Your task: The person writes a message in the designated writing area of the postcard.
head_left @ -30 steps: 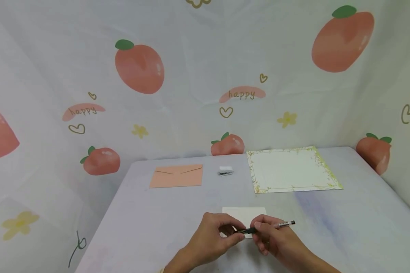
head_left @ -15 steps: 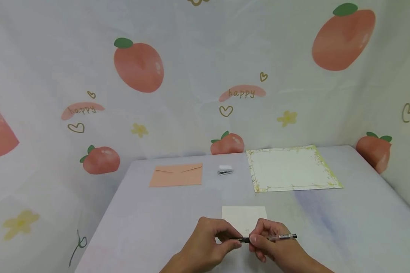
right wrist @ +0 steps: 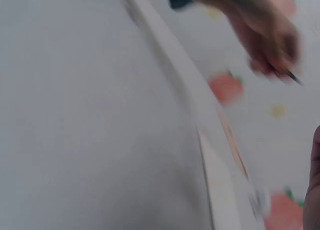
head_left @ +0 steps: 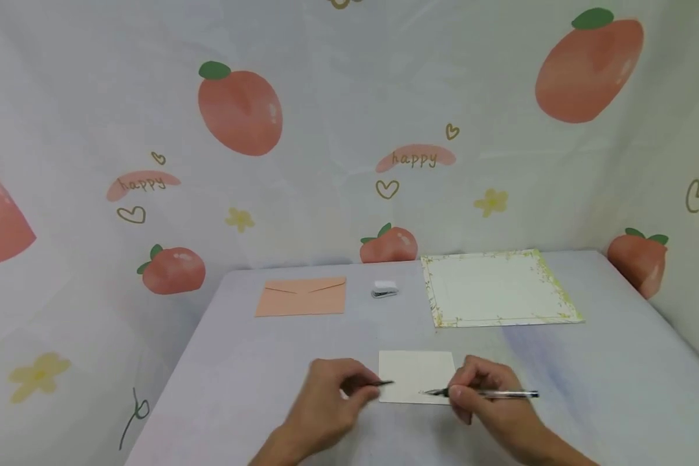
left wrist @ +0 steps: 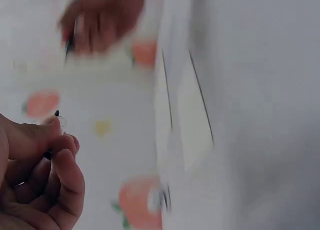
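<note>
From the head camera, the left hand (head_left: 326,404) pinches a small dark pen cap (head_left: 384,383) between thumb and fingertips, and the right hand (head_left: 489,398) grips the uncapped pen (head_left: 489,393), fingers curled round its barrel. The tip points toward the left hand over a white card (head_left: 416,375) lying between the two hands on the table (head_left: 256,388). Beyond the left hand lies a peach envelope (head_left: 301,298), with a small clip (head_left: 384,290) to its right; beyond the right hand lies bordered letter paper (head_left: 498,288).

The left wrist camera, blurred, adds the curled fingers (left wrist: 60,165) closed on the dark cap and the right hand across from them.

The right wrist camera, also blurred, shows only the left hand (right wrist: 265,30) with the cap; its own hand is barely in frame.
</note>
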Available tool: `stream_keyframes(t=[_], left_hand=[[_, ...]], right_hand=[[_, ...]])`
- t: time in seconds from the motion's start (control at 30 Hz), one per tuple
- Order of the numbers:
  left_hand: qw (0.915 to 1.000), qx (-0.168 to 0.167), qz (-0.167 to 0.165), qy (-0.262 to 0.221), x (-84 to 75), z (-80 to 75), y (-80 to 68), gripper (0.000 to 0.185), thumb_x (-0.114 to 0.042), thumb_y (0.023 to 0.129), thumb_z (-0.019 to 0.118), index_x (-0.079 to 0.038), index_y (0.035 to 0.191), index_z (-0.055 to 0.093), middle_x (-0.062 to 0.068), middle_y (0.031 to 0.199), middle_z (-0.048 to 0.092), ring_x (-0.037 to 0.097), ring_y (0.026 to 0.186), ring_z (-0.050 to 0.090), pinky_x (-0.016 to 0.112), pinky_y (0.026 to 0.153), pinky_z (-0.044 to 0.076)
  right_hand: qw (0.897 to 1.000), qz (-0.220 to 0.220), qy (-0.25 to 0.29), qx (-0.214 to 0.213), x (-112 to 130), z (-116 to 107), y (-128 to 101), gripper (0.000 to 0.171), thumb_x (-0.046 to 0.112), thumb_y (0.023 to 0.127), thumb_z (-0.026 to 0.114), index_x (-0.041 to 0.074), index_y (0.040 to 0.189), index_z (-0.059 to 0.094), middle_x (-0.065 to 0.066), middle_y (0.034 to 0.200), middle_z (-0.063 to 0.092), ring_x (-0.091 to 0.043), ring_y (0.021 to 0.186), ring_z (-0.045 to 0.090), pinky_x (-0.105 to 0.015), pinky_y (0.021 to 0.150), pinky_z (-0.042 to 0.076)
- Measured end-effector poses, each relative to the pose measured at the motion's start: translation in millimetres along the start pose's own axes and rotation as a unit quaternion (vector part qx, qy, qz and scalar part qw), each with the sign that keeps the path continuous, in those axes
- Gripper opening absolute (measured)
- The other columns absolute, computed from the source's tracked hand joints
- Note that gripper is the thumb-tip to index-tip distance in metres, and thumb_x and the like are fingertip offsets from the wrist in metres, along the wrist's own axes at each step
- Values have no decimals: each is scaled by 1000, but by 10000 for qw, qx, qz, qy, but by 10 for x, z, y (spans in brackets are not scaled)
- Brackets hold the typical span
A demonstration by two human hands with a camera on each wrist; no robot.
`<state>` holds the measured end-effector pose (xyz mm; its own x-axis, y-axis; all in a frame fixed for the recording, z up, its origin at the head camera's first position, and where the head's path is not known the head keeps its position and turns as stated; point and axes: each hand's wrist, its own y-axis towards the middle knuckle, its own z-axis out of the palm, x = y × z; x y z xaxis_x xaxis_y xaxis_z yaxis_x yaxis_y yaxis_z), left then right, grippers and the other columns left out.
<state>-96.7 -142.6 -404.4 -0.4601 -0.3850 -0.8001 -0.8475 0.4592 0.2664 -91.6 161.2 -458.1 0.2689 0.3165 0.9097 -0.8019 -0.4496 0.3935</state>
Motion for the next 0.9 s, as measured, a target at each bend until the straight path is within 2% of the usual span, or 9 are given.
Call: stream_keyframes(t=[0.03,0.1,0.17,0.27,0.33,0.47,0.6,0.73,0.9], left_hand=[[9995,-192,-218,99,27,-66,-24,9,-2,94,85,-9,99,82,-1,89,82,-2,74,70,20,66,61],[9963,-514,-639,237,85,-186,-64,13,-2,93,85,-10,103,83,-2,89,81,2,75,71,21,67,61],[9947,-492,-852,301,134,-254,-80,18,-4,96,83,-12,112,83,-2,92,80,4,78,72,22,71,62],[9951,-332,-894,277,194,-283,-80,22,-7,100,79,-17,120,83,-1,100,80,5,86,73,24,78,64],[9951,-307,-912,223,228,-278,-89,21,-8,101,78,-19,117,83,0,103,80,6,89,73,25,79,64],[9932,-443,-1067,153,304,-260,-109,18,-9,99,81,-24,108,83,-3,106,80,8,96,72,26,84,64],[9884,-704,-1225,564,384,-255,-114,21,-9,94,86,-29,102,84,-12,99,75,7,91,66,25,82,60],[9845,-829,-1338,768,465,-269,-103,18,-7,92,87,-22,102,84,-12,92,75,4,82,63,22,75,58],[9819,-725,-1598,707,563,-314,-69,10,-9,95,83,-10,105,82,-7,95,79,6,81,69,21,74,60]], right_hand=[[9999,-150,-2,-61,25,-71,-17,24,-23,102,47,-3,98,60,-14,82,66,-31,62,53,-41,49,46],[9996,-87,-79,-237,87,-205,-57,26,-22,103,46,-2,97,60,-11,82,65,-31,65,51,-42,51,46],[9995,138,-165,-233,135,-298,-76,25,-20,105,46,0,99,60,-9,83,66,-29,67,53,-39,53,50],[9982,551,-172,-176,168,-364,-71,22,-14,108,46,2,102,60,-5,85,68,-27,70,57,-34,61,58],[9975,678,56,-183,174,-384,-67,22,-12,110,45,2,104,60,-2,87,70,-25,72,58,-32,63,58],[9963,719,420,-220,165,-428,-71,27,-12,111,41,4,109,62,3,93,73,-17,74,61,-27,67,58],[9971,571,486,-112,137,-497,-83,34,-12,112,37,5,120,65,3,99,73,-14,77,64,-28,70,60],[9980,483,397,-79,119,-565,-80,38,-12,112,35,5,124,67,2,101,72,-21,76,60,-29,71,60],[9985,433,300,-174,139,-600,-32,37,-12,112,36,5,123,67,2,99,70,-28,75,53,-31,70,58]])
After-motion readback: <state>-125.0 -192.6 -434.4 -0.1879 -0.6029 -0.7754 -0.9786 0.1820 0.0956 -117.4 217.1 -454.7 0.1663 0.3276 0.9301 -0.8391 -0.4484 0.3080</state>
